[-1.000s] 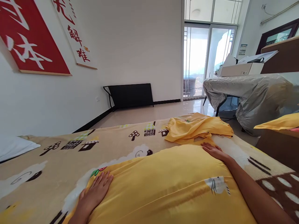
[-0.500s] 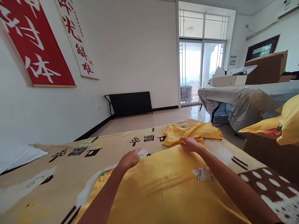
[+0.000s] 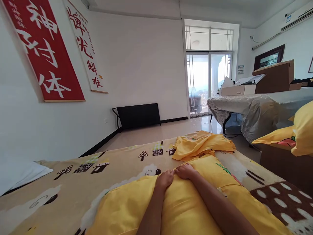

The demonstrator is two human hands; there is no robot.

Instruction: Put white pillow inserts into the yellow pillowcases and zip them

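A plump yellow pillow (image 3: 127, 202) lies on the patterned bedspread (image 3: 73, 192), right in front of me. Near the middle of its far edge, my left hand (image 3: 165, 179) is closed, fingers curled over the fabric. Close beside it, almost touching, my right hand (image 3: 185, 170) grips the same edge, its fingertips partly hidden. Just beyond the right hand lies a crumpled yellow cloth (image 3: 202, 145), near the bed's far edge.
To the right, more yellow fabric (image 3: 303, 130) rests on a brown box (image 3: 283, 166). A plastic-covered table (image 3: 244, 106) holds cardboard boxes (image 3: 276, 78). White cloth (image 3: 24, 176) lies at the left. A black folded panel (image 3: 139, 116) leans by the wall.
Both hands have come together along the pillow's far edge, the left moving right and the right moving slightly left. The yellow fabric looks fuller and more bunched. My view has tilted up slightly.
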